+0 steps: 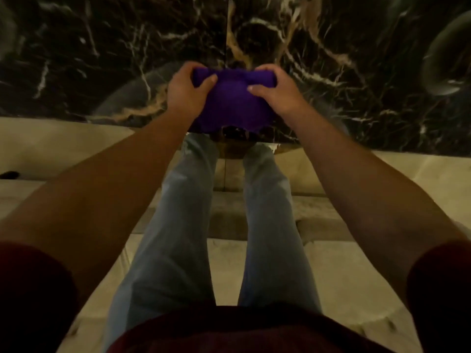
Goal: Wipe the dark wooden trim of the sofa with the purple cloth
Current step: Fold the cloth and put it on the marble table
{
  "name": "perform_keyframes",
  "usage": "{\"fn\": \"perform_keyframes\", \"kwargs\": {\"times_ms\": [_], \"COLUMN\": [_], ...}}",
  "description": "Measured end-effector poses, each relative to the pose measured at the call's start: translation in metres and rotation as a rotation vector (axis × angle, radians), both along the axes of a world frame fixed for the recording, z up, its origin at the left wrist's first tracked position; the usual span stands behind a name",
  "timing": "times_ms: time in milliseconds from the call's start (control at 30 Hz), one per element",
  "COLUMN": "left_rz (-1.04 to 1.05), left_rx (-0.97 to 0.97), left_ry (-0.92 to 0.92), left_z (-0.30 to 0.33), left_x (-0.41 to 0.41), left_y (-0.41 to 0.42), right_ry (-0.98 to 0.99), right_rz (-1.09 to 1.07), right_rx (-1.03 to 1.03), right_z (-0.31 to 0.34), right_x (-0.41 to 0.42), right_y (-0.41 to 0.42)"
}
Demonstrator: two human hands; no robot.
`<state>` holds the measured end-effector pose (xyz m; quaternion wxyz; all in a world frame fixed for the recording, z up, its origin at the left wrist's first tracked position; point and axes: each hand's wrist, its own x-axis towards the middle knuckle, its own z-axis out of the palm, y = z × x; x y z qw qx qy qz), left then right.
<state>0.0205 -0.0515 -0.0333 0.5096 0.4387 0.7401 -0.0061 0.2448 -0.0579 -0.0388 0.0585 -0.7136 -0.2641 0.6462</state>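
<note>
A purple cloth [230,100] is held out in front of me at about waist height, over the floor. My left hand [184,89] grips its left end, thumb on top and fingers curled under. My right hand [274,89] grips its right end the same way. The cloth hangs between both hands with its ragged lower edge free. No sofa and no dark wooden trim show in this view.
Dark marble floor with white and gold veins [331,59] fills the upper half. Beige marble floor [344,263] lies beneath my legs in light jeans [175,225]. A dim, blurred round shape [448,62] sits at the far right.
</note>
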Motion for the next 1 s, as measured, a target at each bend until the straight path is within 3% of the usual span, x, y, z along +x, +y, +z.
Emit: {"fn": "perform_keyframes", "kwargs": {"times_ms": [200,300,400,500,567,667,867,1000], "left_rz": [-0.098,-0.374,-0.706,-0.970,-1.039,-1.119,-1.017,-0.805], "left_rx": [0.180,0.378,0.523,0.380,0.184,0.158,0.147,0.177], "left_ry": [0.161,0.223,0.126,0.110,0.163,0.235,0.258,0.252], "left_z": [0.011,0.033,0.042,0.033,0.022,0.003,0.006,0.037], "left_x": [-0.018,-0.023,-0.013,0.000,0.003,0.009,0.015,0.021], "left_y": [0.000,-0.008,-0.020,-0.034,-0.045,-0.059,-0.058,-0.044], "right_ry": [-0.455,-0.684,-0.808,-0.695,-0.538,-0.532,-0.575,-0.454], "right_rz": [0.210,0.302,0.455,0.628,0.775,0.827,0.831,0.834], "right_rx": [0.249,0.272,0.415,0.493,0.363,0.240,0.267,0.255], "right_z": [0.005,0.023,0.039,0.047,0.044,0.034,0.027,0.046], "right_x": [-0.024,-0.026,-0.025,-0.030,-0.035,-0.039,-0.038,-0.032], "right_y": [-0.007,-0.010,-0.012,-0.014,-0.015,-0.024,-0.024,-0.041]}}
